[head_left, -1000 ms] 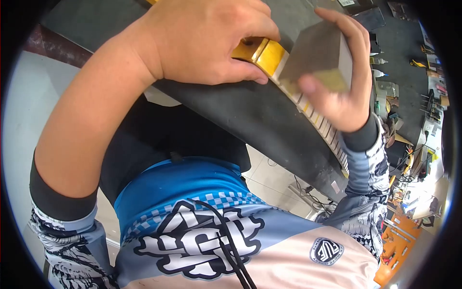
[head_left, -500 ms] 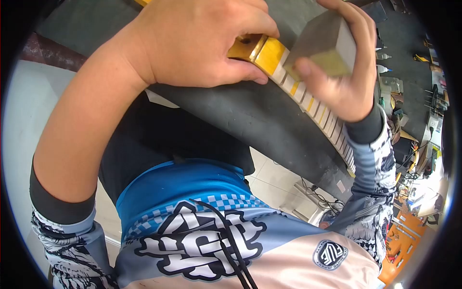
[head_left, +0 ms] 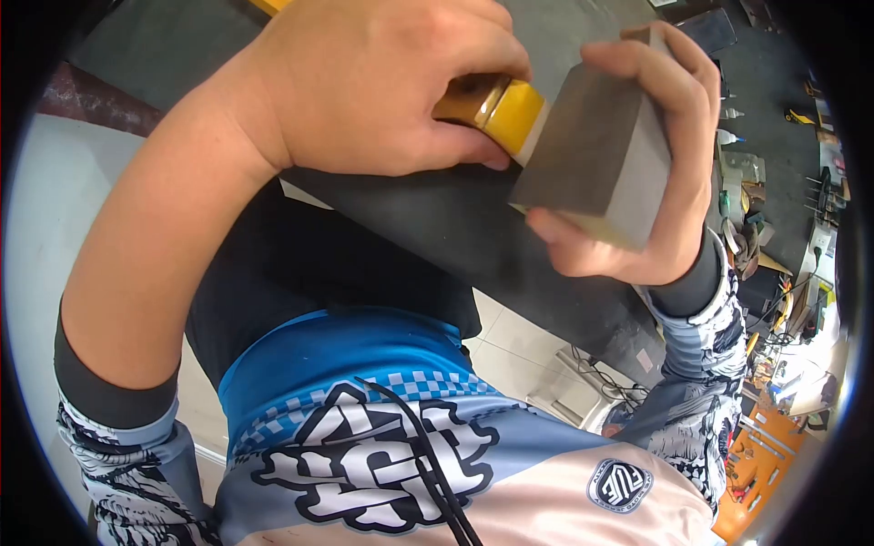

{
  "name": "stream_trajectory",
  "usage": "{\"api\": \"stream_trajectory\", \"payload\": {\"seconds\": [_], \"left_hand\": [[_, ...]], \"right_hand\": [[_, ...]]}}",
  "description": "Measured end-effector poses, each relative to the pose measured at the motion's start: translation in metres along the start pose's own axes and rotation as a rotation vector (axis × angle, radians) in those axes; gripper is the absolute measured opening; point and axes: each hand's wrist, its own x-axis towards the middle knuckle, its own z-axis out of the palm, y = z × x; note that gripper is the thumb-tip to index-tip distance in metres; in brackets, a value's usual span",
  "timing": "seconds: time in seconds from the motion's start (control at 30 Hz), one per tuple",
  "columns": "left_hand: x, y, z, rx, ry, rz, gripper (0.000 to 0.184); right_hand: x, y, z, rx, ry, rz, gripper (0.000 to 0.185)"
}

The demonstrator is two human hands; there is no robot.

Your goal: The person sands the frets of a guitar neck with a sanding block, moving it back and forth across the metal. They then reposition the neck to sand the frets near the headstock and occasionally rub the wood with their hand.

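Note:
My left hand is wrapped round the glossy yellow end of a long neck-like wooden piece, thumb on the near side. My right hand grips a large grey block, thumb at its lower edge and fingers over its top and far side. The block is tilted just right of the yellow end and covers most of the pale slatted strip beyond it. Whether the block touches the strip cannot be made out.
Under both hands runs a dark bench. Small bottles, tools and cables lie along the right side. An orange panel with tools is at the lower right. A pale box with cables stands on the tiled floor.
The block and my right hand have come down and nearer to me, and the block is turned differently. The slatted strip, visible before, is now mostly hidden. My left hand keeps its hold.

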Motion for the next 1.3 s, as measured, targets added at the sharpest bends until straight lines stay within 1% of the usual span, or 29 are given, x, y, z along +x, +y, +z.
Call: {"api": "stream_trajectory", "payload": {"seconds": [0.03, 0.07, 0.13, 0.2, 0.23, 0.3, 0.33, 0.4, 0.43, 0.5, 0.53, 0.6, 0.63, 0.7, 0.73, 0.8, 0.87, 0.9, 0.93, 0.97, 1.03, 1.07, 1.1, 1.17, 1.23, 1.3], "left_hand": [[0.001, 0.000, 0.000, 0.001, -0.001, 0.002, 0.041], [0.000, 0.000, 0.001, -0.004, 0.006, 0.008, 0.041], [-0.001, 0.000, 0.003, -0.014, 0.033, 0.024, 0.041], [-0.001, 0.002, 0.000, 0.048, -0.003, 0.005, 0.041], [0.003, 0.006, -0.006, 0.103, -0.064, -0.015, 0.041], [0.004, 0.009, -0.003, 0.096, -0.082, -0.014, 0.041], [0.003, 0.005, 0.001, 0.048, -0.032, 0.004, 0.041], [0.000, 0.002, -0.002, 0.039, -0.031, -0.015, 0.041], [0.002, 0.005, -0.006, 0.062, -0.086, -0.046, 0.041], [0.002, 0.004, -0.001, 0.058, -0.092, -0.037, 0.041], [0.000, 0.002, 0.004, 0.041, -0.040, -0.005, 0.041], [-0.001, 0.001, 0.001, 0.076, -0.023, 0.008, 0.041], [0.000, 0.004, -0.003, 0.117, -0.064, -0.008, 0.041], [0.003, 0.005, 0.001, 0.098, -0.071, -0.005, 0.042], [0.002, 0.002, 0.004, 0.051, -0.030, 0.008, 0.042], [0.001, 0.001, 0.001, 0.062, -0.029, 0.000, 0.042], [0.005, 0.007, -0.004, 0.118, -0.094, -0.014, 0.042], [0.008, 0.009, -0.004, 0.128, -0.112, -0.011, 0.042], [0.008, 0.009, -0.003, 0.114, -0.097, 0.006, 0.042], [0.008, 0.007, -0.004, 0.093, -0.076, 0.012, 0.043], [0.006, 0.004, -0.005, 0.038, -0.030, 0.007, 0.043], [0.005, 0.002, -0.003, 0.007, -0.013, 0.003, 0.043], [0.004, 0.001, -0.001, -0.024, 0.005, -0.001, 0.043], [0.003, 0.000, 0.002, -0.051, 0.036, 0.015, 0.044], [0.004, -0.001, 0.000, -0.048, 0.060, 0.042, 0.044], [0.006, 0.003, -0.003, -0.006, 0.021, 0.001, 0.047]], "right_hand": [[-0.001, -0.008, -0.004, 0.020, -0.036, -0.022, 0.091], [-0.002, 0.011, 0.002, 0.077, -0.005, 0.051, 0.093], [-0.002, 0.018, 0.013, 0.029, 0.097, 0.099, 0.093], [-0.001, -0.013, -0.005, 0.001, -0.035, -0.012, 0.092], [-0.001, -0.017, -0.006, -0.036, -0.042, -0.007, 0.093], [-0.007, 0.013, 0.007, 0.124, 0.013, 0.160, 0.095], [-0.006, 0.024, 0.013, 0.199, 0.046, 0.232, 0.096], [0.000, 0.014, 0.008, 0.147, -0.021, 0.071, 0.093], [0.003, 0.009, 0.006, 0.126, -0.051, -0.010, 0.091], [0.002, 0.003, 0.016, 0.136, 0.073, 0.067, 0.092], [0.006, -0.005, 0.012, 0.217, 0.100, 0.107, 0.092], [0.008, -0.007, -0.006, 0.081, -0.102, 0.053, 0.094], [0.010, -0.008, -0.014, 0.017, -0.200, 0.016, 0.094], [0.015, -0.006, -0.017, 0.321, -0.085, 0.208, 0.093], [0.010, 0.003, -0.008, 0.245, -0.054, 0.147, 0.092], [0.002, 0.017, 0.009, 0.084, 0.022, 0.034, 0.088], [-0.003, 0.000, 0.002, 0.185, -0.006, -0.013, 0.088], [-0.004, 0.015, 0.004, 0.186, 0.001, 0.006, 0.085], [-0.016, 0.026, 0.011, 0.404, -0.048, 0.311, 0.092], [-0.019, 0.027, 0.005, 0.178, -0.061, 0.222, 0.090], [-0.012, 0.017, -0.002, 0.038, -0.016, 0.009, 0.090], [-0.010, 0.007, -0.001, 0.070, -0.015, -0.039, 0.088], [-0.009, 0.009, 0.005, 0.118, 0.004, -0.023, 0.087], [-0.011, 0.036, 0.023, 0.149, 0.124, 0.053, 0.084], [-0.003, 0.013, 0.003, 0.175, -0.016, 0.080, 0.082], [-0.010, 0.009, 0.000, 0.219, -0.059, 0.127, 0.079]]}}
